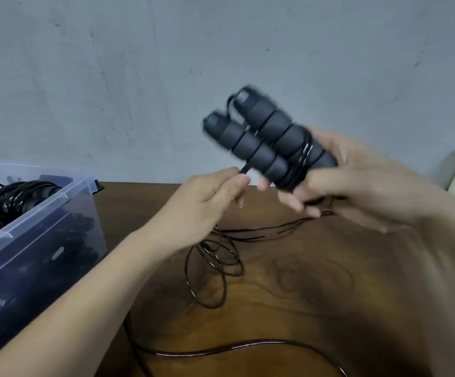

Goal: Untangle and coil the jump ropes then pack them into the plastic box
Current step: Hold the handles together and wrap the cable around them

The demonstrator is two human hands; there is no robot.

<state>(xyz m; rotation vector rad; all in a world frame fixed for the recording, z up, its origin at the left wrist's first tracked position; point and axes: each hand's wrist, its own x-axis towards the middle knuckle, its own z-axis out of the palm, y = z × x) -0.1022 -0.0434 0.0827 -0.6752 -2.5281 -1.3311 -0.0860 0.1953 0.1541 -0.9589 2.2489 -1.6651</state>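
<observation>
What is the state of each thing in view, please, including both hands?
handles: raised, side by side, cord partly wound round them.
cord: the rest lies loose in loops on the table.
left hand: pinches the cord beside the handles.
right hand: grips the handles.
plastic box: open, holding other ropes.

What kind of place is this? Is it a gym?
Probably not a gym: more like a plain work or storage room. There's a wooden table against a bare grey wall, and a clear plastic box holding jump ropes.
</observation>
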